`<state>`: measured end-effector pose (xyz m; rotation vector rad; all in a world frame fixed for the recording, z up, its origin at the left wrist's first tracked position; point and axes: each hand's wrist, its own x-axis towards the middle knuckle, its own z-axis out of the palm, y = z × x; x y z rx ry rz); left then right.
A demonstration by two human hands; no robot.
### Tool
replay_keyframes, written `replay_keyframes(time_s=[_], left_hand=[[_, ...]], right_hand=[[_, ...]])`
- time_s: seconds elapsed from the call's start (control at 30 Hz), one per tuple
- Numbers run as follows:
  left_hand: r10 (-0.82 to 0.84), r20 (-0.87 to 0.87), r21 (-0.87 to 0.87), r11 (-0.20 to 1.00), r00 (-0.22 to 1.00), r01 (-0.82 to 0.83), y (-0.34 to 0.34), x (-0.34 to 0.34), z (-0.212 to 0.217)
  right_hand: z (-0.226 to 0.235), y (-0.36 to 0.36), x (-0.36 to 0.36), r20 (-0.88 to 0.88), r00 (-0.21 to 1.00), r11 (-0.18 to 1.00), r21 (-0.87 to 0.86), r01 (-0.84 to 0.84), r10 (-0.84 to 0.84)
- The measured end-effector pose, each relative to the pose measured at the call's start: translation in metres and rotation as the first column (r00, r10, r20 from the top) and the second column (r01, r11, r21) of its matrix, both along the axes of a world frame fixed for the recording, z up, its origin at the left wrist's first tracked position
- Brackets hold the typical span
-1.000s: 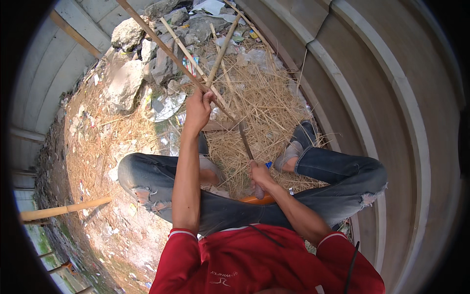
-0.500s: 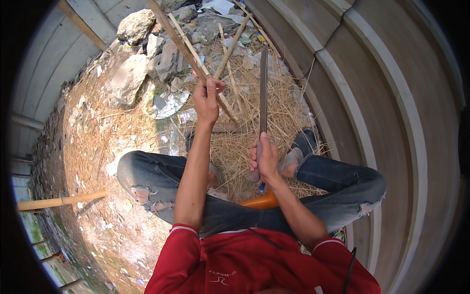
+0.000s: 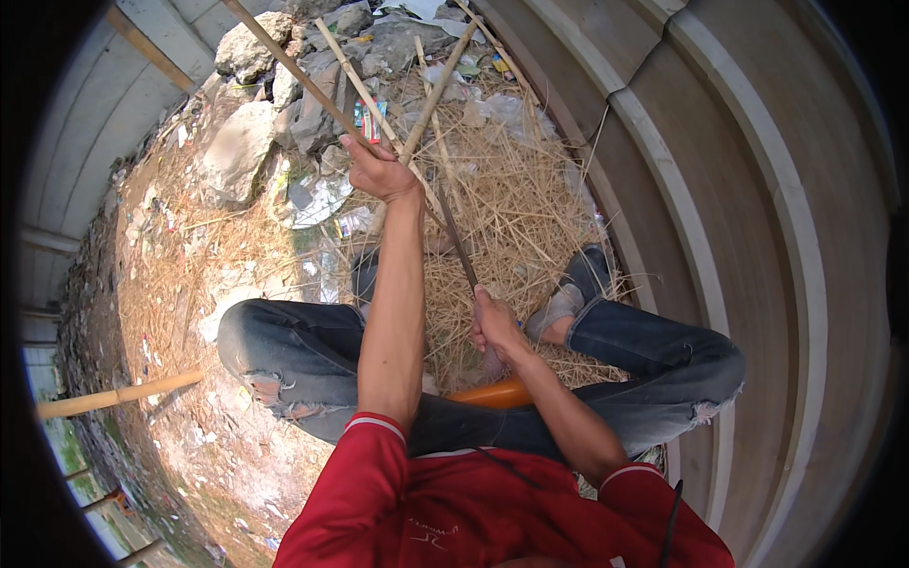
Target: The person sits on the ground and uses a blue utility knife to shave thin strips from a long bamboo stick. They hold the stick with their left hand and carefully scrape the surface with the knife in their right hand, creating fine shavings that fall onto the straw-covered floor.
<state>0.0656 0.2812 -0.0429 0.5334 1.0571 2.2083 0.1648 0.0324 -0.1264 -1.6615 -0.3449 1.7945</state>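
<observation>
My left hand (image 3: pixel 382 175) is closed around a long, narrow bamboo strip (image 3: pixel 305 81), which slants from the far left down toward the middle. My right hand (image 3: pixel 496 328) grips the handle of a machete. Its long dark blade (image 3: pixel 459 239) points up and to the left, with the tip close to the strip's lower end below my left hand. Whether blade and strip touch, I cannot tell. Beyond my left hand, other bamboo sticks (image 3: pixel 438 93) lean and cross over one another.
Dry straw and shavings (image 3: pixel 516 189) cover the ground between my feet. Rocks (image 3: pixel 239 151) and litter lie at the far left. A ribbed metal wall (image 3: pixel 748 189) rises close on my right. Something orange (image 3: pixel 492 393) shows beneath my legs. A bamboo pole (image 3: pixel 123 393) juts in from the left.
The machete has swung from upright to a leftward tilt, its tip dropping toward the strip. My left hand has moved slightly left and turned, and the strip's far end has shifted left.
</observation>
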Motion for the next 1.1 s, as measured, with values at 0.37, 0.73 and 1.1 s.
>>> replay_keyframes(time_s=[0.37,0.73,1.1], left_hand=[[0.035,-0.006,0.022,0.999,0.999,-0.035,0.002,0.026,0.000],[0.036,-0.062,0.040,0.999,0.997,-0.034,0.002,0.033,-0.009],[0.052,-0.007,0.089,0.995,0.999,-0.051,0.003,0.018,-0.021]], right_hand=[[-0.026,-0.009,-0.018,0.359,0.908,0.849,0.528,-0.006,-0.217],[0.072,0.028,-0.004,-0.098,0.900,0.616,0.697,0.366,-0.425],[0.088,0.030,0.006,-0.129,0.931,0.823,0.439,0.362,-0.341]])
